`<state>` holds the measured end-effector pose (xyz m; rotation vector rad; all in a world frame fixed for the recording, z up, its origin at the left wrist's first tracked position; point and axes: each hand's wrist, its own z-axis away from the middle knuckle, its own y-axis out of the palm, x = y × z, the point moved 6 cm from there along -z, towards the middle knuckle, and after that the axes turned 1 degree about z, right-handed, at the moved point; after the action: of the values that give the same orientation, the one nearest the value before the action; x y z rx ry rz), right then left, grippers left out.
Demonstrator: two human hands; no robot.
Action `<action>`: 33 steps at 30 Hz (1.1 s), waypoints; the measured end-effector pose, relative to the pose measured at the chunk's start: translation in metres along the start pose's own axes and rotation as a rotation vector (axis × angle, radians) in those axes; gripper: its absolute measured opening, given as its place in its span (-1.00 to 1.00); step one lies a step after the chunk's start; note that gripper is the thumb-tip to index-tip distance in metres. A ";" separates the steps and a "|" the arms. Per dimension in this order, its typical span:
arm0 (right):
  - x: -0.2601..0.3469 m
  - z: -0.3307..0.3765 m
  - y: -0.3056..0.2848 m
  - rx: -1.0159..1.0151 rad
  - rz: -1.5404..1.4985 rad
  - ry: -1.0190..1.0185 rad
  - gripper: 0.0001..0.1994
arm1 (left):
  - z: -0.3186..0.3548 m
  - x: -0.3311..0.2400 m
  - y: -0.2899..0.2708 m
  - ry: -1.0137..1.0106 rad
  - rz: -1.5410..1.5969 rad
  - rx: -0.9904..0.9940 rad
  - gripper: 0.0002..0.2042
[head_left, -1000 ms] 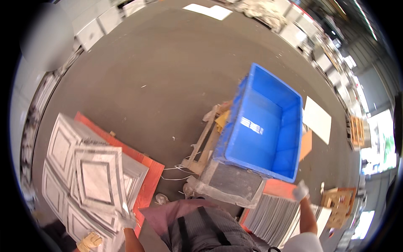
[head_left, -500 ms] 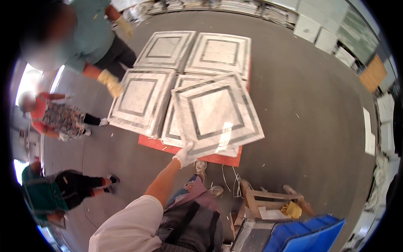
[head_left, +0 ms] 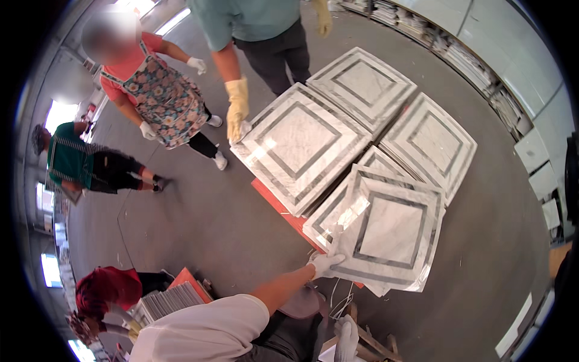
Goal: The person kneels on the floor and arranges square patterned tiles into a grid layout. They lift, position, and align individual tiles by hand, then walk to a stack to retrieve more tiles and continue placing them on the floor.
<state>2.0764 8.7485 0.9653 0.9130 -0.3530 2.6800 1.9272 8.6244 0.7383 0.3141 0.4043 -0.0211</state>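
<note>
Left hand (head_left: 325, 264), arm outstretched, grips the marble tile's (head_left: 392, 232) near corner

Open floor (head_left: 199, 217) left of the red pallet (head_left: 278, 207), free up to the apron-wearer (head_left: 158, 96). Blocked ahead by four tile stacks (head_left: 301, 148) crowding the pallet, with a co-worker's yellow glove (head_left: 236, 108) on the far-left corner. Hemmed close in by a wooden frame (head_left: 368, 341) and loose straps (head_left: 341, 301).
</note>
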 end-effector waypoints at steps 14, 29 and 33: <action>0.202 -0.018 0.189 0.916 0.784 -0.771 -0.52 | -0.004 -0.001 -0.015 0.024 -0.174 -0.070 -0.48; 0.239 -0.048 0.221 0.962 0.755 -0.612 -0.51 | -0.039 0.028 -0.015 0.134 -0.098 -0.147 -0.38; 0.138 -0.146 0.063 0.617 0.632 -0.576 -0.52 | -0.040 0.035 -0.020 0.129 -0.068 -0.165 -0.35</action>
<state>1.8691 8.7629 0.9310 2.0703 0.1280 3.0824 1.9427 8.6185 0.6841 0.1387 0.5409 -0.0335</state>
